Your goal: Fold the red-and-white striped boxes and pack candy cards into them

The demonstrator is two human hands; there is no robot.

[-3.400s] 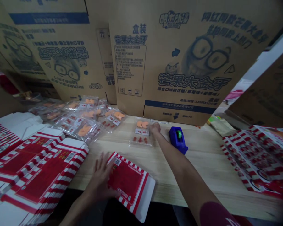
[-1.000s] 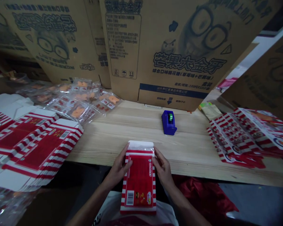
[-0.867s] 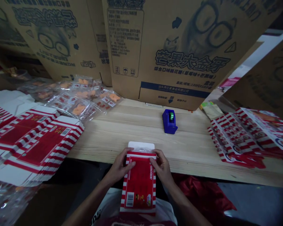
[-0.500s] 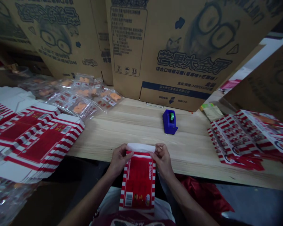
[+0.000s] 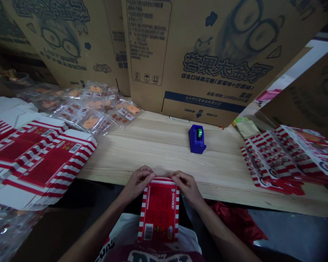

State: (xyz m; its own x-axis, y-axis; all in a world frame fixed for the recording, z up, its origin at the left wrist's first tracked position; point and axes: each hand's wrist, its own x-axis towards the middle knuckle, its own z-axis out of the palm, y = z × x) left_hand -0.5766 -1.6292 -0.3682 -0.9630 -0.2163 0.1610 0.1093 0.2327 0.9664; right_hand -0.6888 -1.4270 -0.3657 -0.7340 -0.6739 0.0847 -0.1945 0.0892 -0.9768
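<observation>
Head view: the red-and-white striped carton (image 5: 160, 213) lies tilted down toward the person's shirt, its top end at the front edge of the wooden table (image 5: 155, 156). The left hand (image 5: 138, 183) and right hand (image 5: 187, 186) are curled closed, both pinching that top end. The white flap that showed above the end earlier is now out of sight. A stretch of pale wood separates the hands from the blue tape dispenser (image 5: 197, 140). Stacks of flat printed cartons (image 5: 49, 156) lie to the left, more flat printed cartons (image 5: 278, 158) to the right, and plastic sweet packets (image 5: 93, 109) lie beyond the left stack.
</observation>
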